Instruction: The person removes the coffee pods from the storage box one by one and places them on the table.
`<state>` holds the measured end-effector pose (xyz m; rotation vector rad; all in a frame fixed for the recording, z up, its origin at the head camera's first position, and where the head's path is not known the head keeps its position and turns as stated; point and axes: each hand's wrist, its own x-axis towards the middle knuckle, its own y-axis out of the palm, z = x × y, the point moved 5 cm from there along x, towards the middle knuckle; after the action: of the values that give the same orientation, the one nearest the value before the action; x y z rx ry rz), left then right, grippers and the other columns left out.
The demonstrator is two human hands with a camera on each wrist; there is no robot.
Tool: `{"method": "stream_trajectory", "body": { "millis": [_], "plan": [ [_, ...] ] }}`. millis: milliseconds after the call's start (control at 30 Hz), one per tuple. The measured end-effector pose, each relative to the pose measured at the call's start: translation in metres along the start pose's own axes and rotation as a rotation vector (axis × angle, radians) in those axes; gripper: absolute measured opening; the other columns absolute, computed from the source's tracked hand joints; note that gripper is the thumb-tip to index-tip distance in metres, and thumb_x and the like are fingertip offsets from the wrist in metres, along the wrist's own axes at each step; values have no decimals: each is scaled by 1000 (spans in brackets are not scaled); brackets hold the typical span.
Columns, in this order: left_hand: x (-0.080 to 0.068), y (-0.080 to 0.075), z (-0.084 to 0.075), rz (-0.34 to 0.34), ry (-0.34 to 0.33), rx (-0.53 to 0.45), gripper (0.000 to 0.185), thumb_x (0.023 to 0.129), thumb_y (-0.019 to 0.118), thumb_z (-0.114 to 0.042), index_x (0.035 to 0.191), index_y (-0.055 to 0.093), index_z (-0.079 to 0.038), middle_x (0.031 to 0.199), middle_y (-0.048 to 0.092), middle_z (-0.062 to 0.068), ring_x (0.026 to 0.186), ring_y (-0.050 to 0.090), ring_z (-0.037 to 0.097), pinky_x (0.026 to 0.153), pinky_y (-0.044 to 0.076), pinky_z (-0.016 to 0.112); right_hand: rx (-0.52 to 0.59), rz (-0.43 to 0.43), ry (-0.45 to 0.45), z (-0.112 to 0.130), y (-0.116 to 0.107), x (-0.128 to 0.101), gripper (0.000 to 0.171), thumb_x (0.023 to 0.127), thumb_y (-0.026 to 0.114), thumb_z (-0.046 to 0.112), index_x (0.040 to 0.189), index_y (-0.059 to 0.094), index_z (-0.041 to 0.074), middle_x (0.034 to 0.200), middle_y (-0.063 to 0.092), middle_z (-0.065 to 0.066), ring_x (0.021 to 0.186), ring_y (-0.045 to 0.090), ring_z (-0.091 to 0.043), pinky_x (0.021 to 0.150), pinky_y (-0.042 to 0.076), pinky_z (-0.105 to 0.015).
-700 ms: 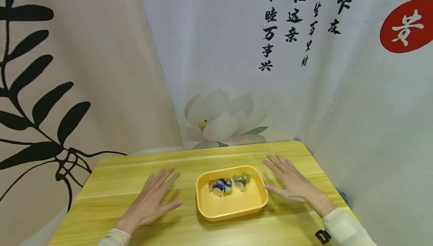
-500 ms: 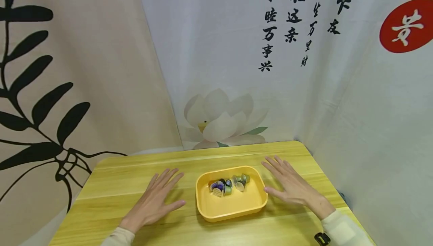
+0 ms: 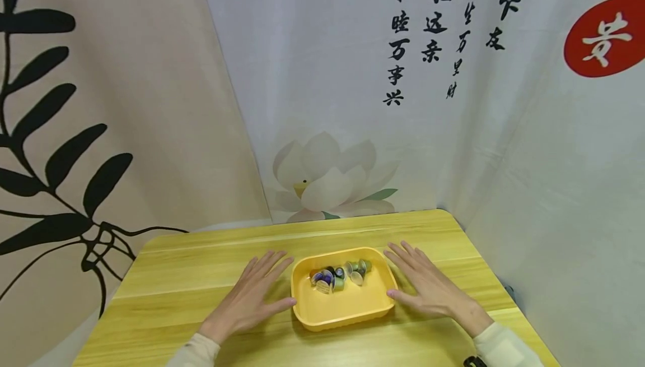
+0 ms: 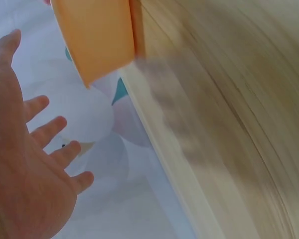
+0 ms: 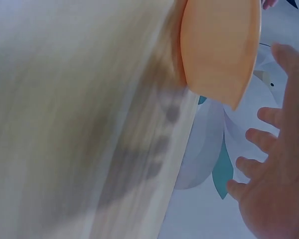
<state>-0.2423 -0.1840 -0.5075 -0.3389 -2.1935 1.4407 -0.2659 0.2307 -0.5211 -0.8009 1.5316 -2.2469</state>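
Note:
A yellow plastic tray (image 3: 347, 306) sits on the table, with several small coffee capsules (image 3: 327, 280) toward its back, purple, green and dark among them. On the tray's left side is my left hand (image 3: 249, 297), fingers spread and straight, thumb tip by the rim. My right hand (image 3: 428, 286) is spread at the opposite side, its thumb tip at the right rim. Whether either thumb touches the rim I cannot tell. Both wrist views show the palm of the left hand (image 4: 27, 154) and of the right hand (image 5: 279, 154) facing the tray's side wall, holding nothing.
The wood-grain table (image 3: 191, 266) ends at a back edge against a hanging cloth (image 3: 342, 103) printed with a flower and black characters. Another cloth face (image 3: 559, 187) runs along the right side. A dark band shows below the right sleeve.
My left hand has moved right, up to the tray's left side. The right hand has shifted slightly left and down. The tray and capsules stay put.

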Motion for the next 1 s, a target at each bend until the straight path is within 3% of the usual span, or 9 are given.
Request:
{"method": "stream_trajectory", "body": {
  "millis": [100, 500, 533, 633, 767, 1000],
  "plan": [
    [4, 4, -4, 35, 0, -18, 91, 105, 68, -69, 177, 39, -23, 185, 35, 11, 173, 31, 45, 139, 20, 74, -1, -7, -20, 2, 2, -1, 86, 107, 70, 57, 175, 41, 13, 186, 34, -11, 170, 34, -49, 134, -19, -15],
    [20, 11, -23, 85, 65, -33, 88, 107, 66, -69, 175, 43, -18, 185, 37, 10, 172, 31, 45, 139, 21, 75, 15, 10, -50, 9, 10, -1, 85, 107, 70, 57, 174, 43, 12, 185, 36, -12, 169, 36, -48, 135, -18, -14],
    [21, 11, -24, 87, 70, -37, 87, 107, 66, -68, 174, 44, -18, 184, 38, 11, 172, 31, 45, 139, 22, 75, 13, 14, -51, 10, 11, -1, 85, 107, 70, 58, 174, 43, 12, 185, 36, -13, 170, 35, -47, 136, -17, -16],
    [23, 13, -28, 96, 88, -51, 85, 107, 66, -67, 173, 46, -17, 183, 40, 11, 172, 32, 46, 138, 22, 76, 3, 22, -50, 11, 13, -2, 85, 108, 68, 59, 175, 42, 13, 185, 36, -12, 170, 36, -45, 147, 3, -39],
    [27, 15, -34, 97, 114, -51, 83, 107, 66, -67, 171, 49, -18, 181, 45, 11, 171, 34, 45, 138, 24, 76, -1, 35, -48, 11, 14, -3, 85, 109, 68, 59, 175, 41, 12, 185, 35, -11, 170, 36, -45, 136, 29, -69],
    [36, 23, -42, 114, 147, -27, 78, 106, 71, -62, 169, 52, -19, 176, 52, 13, 170, 37, 44, 138, 25, 75, -7, 47, -52, 9, 16, -3, 83, 110, 67, 58, 174, 43, 11, 185, 37, -12, 170, 36, -44, 134, 32, -70]
  ]
}}
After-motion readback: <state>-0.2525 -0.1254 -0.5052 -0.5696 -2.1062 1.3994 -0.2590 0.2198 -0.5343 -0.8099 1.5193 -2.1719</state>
